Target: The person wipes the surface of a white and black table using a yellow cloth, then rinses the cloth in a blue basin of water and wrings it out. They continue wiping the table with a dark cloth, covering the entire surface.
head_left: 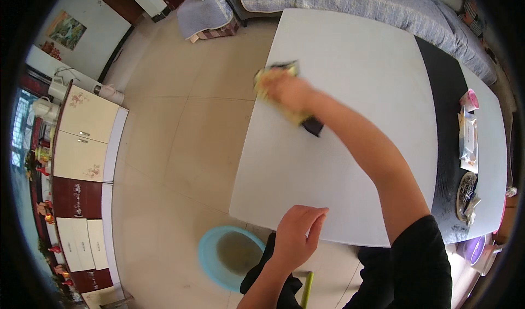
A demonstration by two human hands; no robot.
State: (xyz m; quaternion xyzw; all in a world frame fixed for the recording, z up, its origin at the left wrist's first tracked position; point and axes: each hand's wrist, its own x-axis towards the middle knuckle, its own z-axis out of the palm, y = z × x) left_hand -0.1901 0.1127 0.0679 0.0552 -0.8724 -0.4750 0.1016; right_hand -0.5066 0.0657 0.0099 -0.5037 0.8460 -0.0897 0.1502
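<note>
White bench (339,166), cloth (297,117) at its edge.
Right hand (283,88): blurry grip, can't tell. Left hand (297,235): grip apart. Pushing too far could drop the cloth.

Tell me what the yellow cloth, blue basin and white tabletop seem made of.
Yellow cloth: probably matte textile; it crumples under the right hand. Blue basin: likely smooth plastic, given its even colour and rounded rim. White tabletop: perhaps laminate or glass; smooth, with no visible grain.
</note>
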